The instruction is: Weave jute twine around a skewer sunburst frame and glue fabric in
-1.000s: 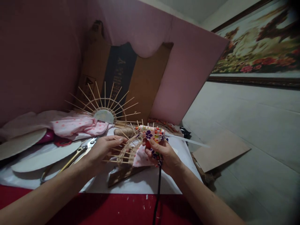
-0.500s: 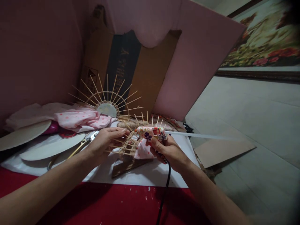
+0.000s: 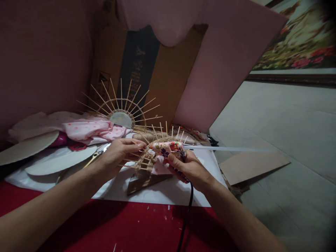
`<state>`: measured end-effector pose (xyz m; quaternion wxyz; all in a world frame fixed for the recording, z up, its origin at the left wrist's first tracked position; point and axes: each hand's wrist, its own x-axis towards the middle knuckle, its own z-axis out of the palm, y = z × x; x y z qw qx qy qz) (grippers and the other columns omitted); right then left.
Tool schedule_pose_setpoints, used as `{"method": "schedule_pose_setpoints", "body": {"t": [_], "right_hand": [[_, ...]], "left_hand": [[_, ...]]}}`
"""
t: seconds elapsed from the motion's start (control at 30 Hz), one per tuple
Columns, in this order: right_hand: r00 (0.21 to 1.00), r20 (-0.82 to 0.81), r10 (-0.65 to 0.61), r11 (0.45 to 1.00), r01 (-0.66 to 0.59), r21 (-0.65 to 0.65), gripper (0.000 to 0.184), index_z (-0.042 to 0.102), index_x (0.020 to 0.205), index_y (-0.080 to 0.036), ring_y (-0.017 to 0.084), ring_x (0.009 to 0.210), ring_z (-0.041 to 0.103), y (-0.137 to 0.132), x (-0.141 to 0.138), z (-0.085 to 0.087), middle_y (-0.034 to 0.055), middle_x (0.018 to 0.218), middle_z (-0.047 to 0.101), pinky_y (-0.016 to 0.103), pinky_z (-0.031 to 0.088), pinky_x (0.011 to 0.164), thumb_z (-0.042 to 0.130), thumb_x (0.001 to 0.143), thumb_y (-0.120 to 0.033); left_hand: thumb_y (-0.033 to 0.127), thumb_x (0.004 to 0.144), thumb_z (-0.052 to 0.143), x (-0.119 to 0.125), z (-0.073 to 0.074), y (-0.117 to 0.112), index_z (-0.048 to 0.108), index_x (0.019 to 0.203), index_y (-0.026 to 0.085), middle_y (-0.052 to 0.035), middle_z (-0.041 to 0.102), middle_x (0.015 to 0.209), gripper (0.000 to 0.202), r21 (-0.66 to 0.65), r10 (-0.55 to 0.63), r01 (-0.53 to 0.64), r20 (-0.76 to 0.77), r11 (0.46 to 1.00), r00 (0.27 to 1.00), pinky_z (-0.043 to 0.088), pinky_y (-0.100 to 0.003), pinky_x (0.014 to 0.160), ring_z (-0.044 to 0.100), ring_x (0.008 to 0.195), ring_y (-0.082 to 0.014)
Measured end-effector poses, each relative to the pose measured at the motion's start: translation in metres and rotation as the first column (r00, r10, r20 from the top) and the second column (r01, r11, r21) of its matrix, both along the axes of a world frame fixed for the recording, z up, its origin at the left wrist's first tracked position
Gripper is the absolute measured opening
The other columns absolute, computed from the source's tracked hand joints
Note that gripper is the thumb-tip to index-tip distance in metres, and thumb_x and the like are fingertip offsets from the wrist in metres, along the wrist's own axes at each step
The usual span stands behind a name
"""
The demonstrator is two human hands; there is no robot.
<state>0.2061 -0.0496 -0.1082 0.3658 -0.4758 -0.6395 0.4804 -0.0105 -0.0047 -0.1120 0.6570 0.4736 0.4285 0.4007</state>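
Observation:
In my right hand is a floral-patterned glue gun, with a long clear glue stick out of its back and a black cord hanging below. Its nozzle points left at a small woven frame of thin wooden sticks and twine. My left hand pinches at that frame's upper left edge, close to the nozzle. Pink dotted fabric shows inside the frame, partly behind the glue gun. Whether glue is coming out is too small to see.
Behind stands a half-round stick frame. A twine roll, dotted cloth, pale ovals and gold-handled cutters lie around on white paper. A brown board piece is under the woven frame. Cardboard leans at the back.
My left fingertips have shifted slightly right, closer to the nozzle along the woven frame. The glue gun stays in my right hand. The camera view has tilted a little.

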Motion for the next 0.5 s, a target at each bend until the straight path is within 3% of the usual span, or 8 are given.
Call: {"method": "schedule_pose_setpoints", "body": {"t": [0.5], "right_hand": [[1.0,-0.008,0.004,0.999,-0.004,-0.033,0.043,0.054,0.071,-0.018,0.004,0.029,0.029,-0.0009,-0.0036,-0.0011,-0.0069,0.04,0.042,0.019,0.018,0.027,0.056,0.079,-0.06]], "left_hand": [[0.033,0.075,0.065,0.0011,0.0047,-0.0045,0.068,0.089,0.014,-0.0108,0.074,0.08,0.024,-0.007,0.007,-0.007,0.008,1.0,1.0,0.045,-0.03,0.062,0.067,0.069,-0.0222]]}}
